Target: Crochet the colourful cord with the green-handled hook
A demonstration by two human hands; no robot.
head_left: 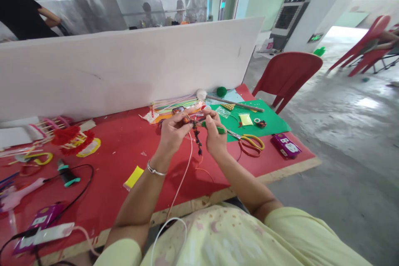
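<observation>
Head-worn view, forward and down

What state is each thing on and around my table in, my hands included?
Left hand: pinching, fingers closed
Right hand: closed around the green-handled tool
Dark strand: hanging below the fingers
Scissors: lying down, blades seemingly together
Pink glue gun: lying down; on or off, can't tell
Yellow packet near left forearm: lying flat
Near red chair: upright, unoccupied
Exit sign: lit green

Red chairs on glossy grey floor
</observation>
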